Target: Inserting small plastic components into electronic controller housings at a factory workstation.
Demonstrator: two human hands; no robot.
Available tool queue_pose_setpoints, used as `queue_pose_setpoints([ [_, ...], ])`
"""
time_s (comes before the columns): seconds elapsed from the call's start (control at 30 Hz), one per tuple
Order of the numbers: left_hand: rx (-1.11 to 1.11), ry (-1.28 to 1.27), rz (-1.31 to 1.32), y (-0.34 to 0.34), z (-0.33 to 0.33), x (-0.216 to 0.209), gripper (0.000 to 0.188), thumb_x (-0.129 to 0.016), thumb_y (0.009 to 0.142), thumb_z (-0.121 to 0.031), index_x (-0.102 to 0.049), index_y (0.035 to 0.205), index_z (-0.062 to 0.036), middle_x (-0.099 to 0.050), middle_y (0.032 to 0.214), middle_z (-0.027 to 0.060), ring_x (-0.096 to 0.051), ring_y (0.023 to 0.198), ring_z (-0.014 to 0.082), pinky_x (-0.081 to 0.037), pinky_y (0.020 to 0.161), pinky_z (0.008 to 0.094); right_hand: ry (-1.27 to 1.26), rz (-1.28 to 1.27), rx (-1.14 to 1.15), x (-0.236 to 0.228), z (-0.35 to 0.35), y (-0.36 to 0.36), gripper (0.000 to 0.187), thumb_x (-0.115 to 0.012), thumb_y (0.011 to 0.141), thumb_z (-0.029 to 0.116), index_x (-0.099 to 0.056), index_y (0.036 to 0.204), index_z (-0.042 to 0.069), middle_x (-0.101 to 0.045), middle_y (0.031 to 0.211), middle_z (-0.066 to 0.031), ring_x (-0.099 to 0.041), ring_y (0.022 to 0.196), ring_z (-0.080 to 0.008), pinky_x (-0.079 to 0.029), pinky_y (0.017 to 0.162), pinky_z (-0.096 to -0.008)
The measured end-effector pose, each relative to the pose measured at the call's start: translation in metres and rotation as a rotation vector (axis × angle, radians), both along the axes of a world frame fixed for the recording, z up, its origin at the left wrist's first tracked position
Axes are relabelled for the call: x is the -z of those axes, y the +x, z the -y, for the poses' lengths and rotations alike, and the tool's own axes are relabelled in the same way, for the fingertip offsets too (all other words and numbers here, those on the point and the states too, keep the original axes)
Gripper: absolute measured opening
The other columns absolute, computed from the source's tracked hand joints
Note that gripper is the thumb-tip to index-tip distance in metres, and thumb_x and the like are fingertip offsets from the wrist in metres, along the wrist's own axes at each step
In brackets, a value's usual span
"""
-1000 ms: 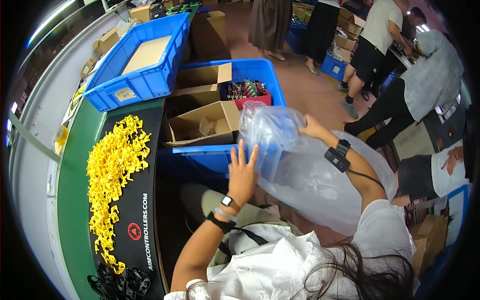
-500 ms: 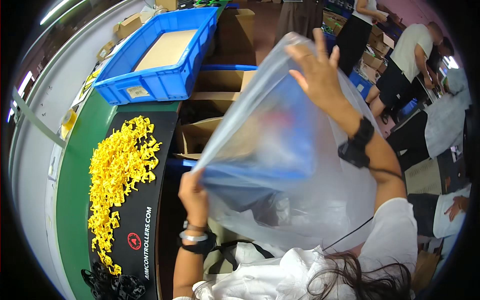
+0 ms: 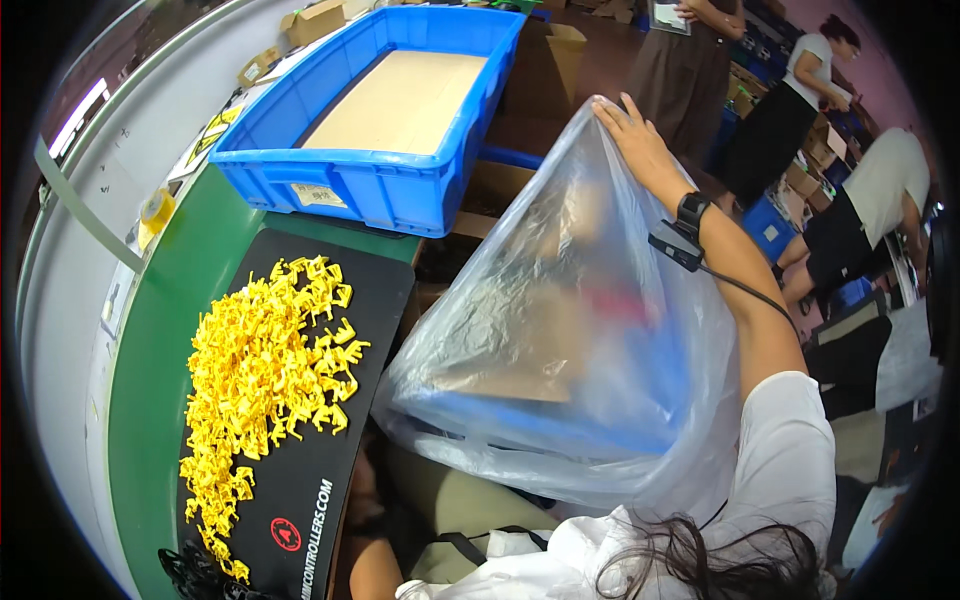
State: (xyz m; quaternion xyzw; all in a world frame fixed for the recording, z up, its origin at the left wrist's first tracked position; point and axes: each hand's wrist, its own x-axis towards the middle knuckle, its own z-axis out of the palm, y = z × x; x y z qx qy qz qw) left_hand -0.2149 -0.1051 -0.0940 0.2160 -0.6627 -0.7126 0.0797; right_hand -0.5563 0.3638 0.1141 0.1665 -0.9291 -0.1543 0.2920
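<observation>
The right hand was raised well above the bench with its fingers spread and laid flat along the top edge of a large clear plastic bag, pinching or pressing the film at its highest corner; a black wrist-worn device with a thin cable running down the forearm sat just behind it. The left hand was hidden behind the lower part of the bag, so whether it was gripping the film or open could not be told. The bag hung spread in the air between the person and the cartons in front of them, ballooned into a tent shape, its lower rim sagging over the person's lap. It looked very light, limp and slippery, with no stiffness of its own, liable to collapse or slide unless gathered at the rim; the mouth edge or a bunched corner seemed the surest place to take hold. Seen through the film were a brown cardboard box and a blue crate, blurred. To the left lay a heap of small yellow plastic clips on a black mat, which rested on a green bench, and beyond it stood a blue plastic crate lined with cardboard.
</observation>
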Motion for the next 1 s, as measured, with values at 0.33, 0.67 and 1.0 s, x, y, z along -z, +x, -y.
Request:
queue_pose_setpoints([
  [0.33, -0.305, 0.247, 0.471, -0.020, -0.058, -0.045, 0.037, -0.053, 0.094, -0.021, -0.050, 0.126, -0.0016, -0.056, 0.116, 0.0064, -0.052, 0.106, 0.0151, -0.040, 0.094, 0.0297, 0.385, 0.234, -0.053, 0.050, 0.067, -0.133, 0.046, -0.048, 0.083, 0.007, -0.053, 0.127, 0.019, -0.053, 0.127, 0.0007, -0.029, 0.135, -0.0259, -0.049, 0.081, -0.0500],
  [0.67, -0.137, -0.156, 0.098, -0.039, -0.007, 0.031, 0.034, -0.047, 0.096, -0.019, -0.050, 0.121, 0.0026, -0.054, 0.118, 0.0090, -0.049, 0.107, 0.0176, -0.039, 0.094, 0.0314, -0.268, 0.821, 0.315, 0.058, -0.099, -0.103, 0.010, -0.064, 0.070, 0.013, -0.069, 0.075, 0.007, -0.068, 0.077, -0.0136, -0.066, 0.073, -0.0297, -0.051, 0.068, -0.0358],
  [1.0, -0.119, -0.253, 0.021, -0.044, -0.018, 0.040, 0.033, -0.041, 0.097, -0.017, -0.051, 0.117, 0.0068, -0.052, 0.120, 0.0117, -0.046, 0.107, 0.0200, -0.039, 0.094, 0.0331, -1.064, 0.078, 0.220, 0.042, -0.095, 0.025, 0.041, -0.060, 0.086, 0.034, -0.055, 0.112, 0.003, -0.059, 0.095, -0.0188, -0.057, 0.096, -0.0328, -0.045, 0.084, -0.0345],
])
